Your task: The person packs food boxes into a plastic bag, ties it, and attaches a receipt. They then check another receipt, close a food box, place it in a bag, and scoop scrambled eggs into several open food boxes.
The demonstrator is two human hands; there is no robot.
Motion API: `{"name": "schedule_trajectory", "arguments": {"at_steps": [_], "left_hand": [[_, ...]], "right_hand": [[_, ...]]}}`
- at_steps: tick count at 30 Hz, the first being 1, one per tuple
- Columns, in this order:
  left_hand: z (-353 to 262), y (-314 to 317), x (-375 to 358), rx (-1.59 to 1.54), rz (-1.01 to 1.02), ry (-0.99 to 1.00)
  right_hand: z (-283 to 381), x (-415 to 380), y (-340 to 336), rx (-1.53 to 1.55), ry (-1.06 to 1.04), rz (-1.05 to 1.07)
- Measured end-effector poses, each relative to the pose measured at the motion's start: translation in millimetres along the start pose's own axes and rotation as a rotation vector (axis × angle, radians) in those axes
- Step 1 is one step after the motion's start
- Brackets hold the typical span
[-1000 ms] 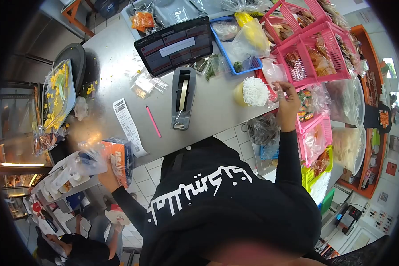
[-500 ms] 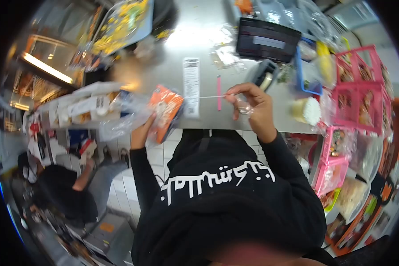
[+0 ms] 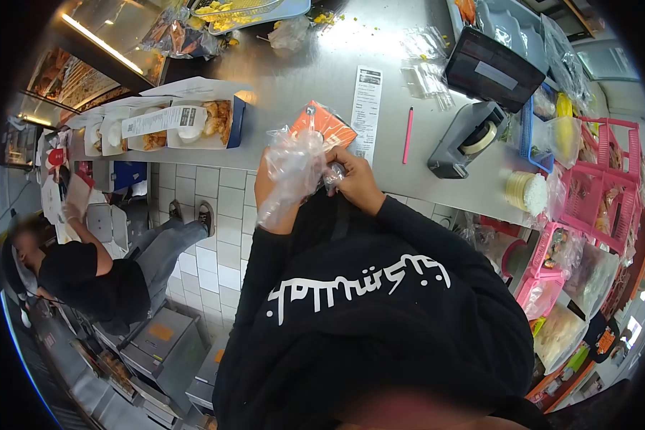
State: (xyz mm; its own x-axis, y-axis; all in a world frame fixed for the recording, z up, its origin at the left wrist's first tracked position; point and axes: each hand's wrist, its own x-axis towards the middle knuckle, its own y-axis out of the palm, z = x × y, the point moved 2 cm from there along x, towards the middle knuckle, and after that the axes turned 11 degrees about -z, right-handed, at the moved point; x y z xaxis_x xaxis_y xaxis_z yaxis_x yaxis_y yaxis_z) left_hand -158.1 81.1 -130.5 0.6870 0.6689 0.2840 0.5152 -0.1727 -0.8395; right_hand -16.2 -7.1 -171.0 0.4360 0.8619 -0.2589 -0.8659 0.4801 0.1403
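Observation:
An orange box [image 3: 330, 129] with white markings sits near the counter's edge, in front of my torso. My left hand [image 3: 271, 188] is beside it, wrapped round a crumpled clear plastic bag [image 3: 294, 161] that covers most of its fingers. Close on the right, my right hand [image 3: 356, 180] has its fingers pinched together on a bit of clear plastic [image 3: 332, 174] near the bag. A long printed receipt [image 3: 368, 107] lies just beyond the box, and a pink pen [image 3: 408, 136] lies to its right.
Food boxes [image 3: 236, 123] line the counter [image 3: 322, 72] at left. A tape dispenser [image 3: 451, 147], tablet [image 3: 494, 69], white-topped tub [image 3: 527, 192] and pink baskets [image 3: 598, 204] stand at right. A co-worker [image 3: 100, 276] is at the lower left.
Both hands have come together at the orange box; my right hand moved left, and the thin white strand from its fingers no longer shows stretched out. The view has shifted, showing the food boxes more clearly.

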Motion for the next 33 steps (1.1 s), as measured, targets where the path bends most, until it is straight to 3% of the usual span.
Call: {"name": "schedule_trajectory", "arguments": {"at_steps": [7, 10, 11, 14, 20, 26, 33], "left_hand": [[5, 10, 0, -0.238, -0.211, -0.099], [20, 12, 2, -0.333, -0.162, -0.072], [27, 10, 1, -0.308, -0.110, 0.019], [23, 12, 2, -0.927, -0.052, -0.621], [9, 2, 4, -1.123, -0.105, -0.847], [17, 2, 9, -1.028, -0.098, -0.647], [15, 0, 11, -1.080, -0.072, -0.655]], "right_hand": [[-1, -3, 8, 0.027, -0.050, -0.048], [3, -1, 7, 0.121, 0.028, -0.087], [4, 2, 8, 0.177, 0.068, -0.098], [9, 5, 10, 0.288, 0.138, -0.148], [23, 11, 15, 0.348, 0.185, -0.249], [20, 15, 19, 0.375, 0.166, -0.291], [20, 20, 21, 0.302, 0.160, -0.273]]}}
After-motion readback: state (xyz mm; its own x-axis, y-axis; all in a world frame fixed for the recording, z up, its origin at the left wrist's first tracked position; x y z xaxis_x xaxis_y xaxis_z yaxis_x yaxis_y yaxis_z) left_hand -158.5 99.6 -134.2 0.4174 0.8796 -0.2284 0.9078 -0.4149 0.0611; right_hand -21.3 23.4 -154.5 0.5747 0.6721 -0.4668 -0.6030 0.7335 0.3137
